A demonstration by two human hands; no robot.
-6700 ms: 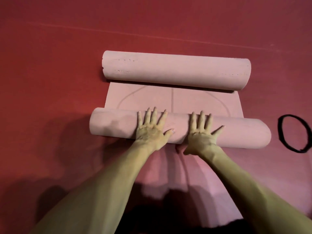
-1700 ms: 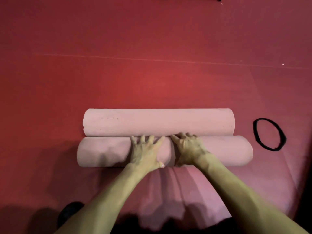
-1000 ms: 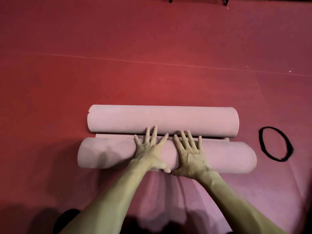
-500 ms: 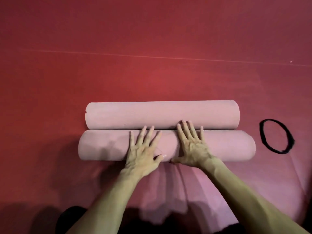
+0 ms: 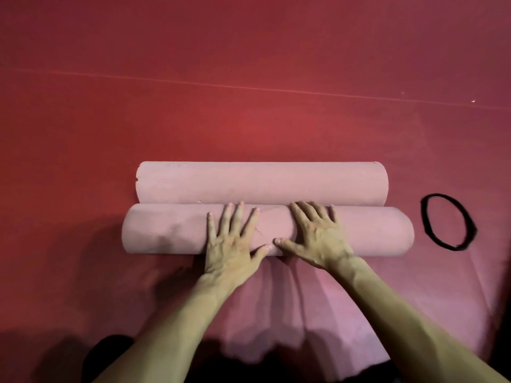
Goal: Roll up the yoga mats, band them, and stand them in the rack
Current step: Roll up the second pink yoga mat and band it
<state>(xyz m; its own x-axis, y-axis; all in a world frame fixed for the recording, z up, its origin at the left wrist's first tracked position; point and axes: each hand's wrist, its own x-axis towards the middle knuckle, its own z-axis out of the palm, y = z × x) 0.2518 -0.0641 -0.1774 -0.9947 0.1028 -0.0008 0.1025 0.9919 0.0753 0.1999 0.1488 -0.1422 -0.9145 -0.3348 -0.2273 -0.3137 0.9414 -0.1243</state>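
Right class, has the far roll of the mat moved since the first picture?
Yes. The far roll has shifted toward the camera, away from the floor seam, and now touches the near roll.

Two rolls are laid side by side across the floor (image 5: 249, 78), touching along their length: the near roll (image 5: 166, 230) lies before the far roll (image 5: 262, 182). The left hand (image 5: 232, 244) and the right hand (image 5: 318, 236) are laid flat on the middle of the near roll, thumbs nearly meeting. The band (image 5: 448, 221) is set on the floor just right of the rolls, apart from them.
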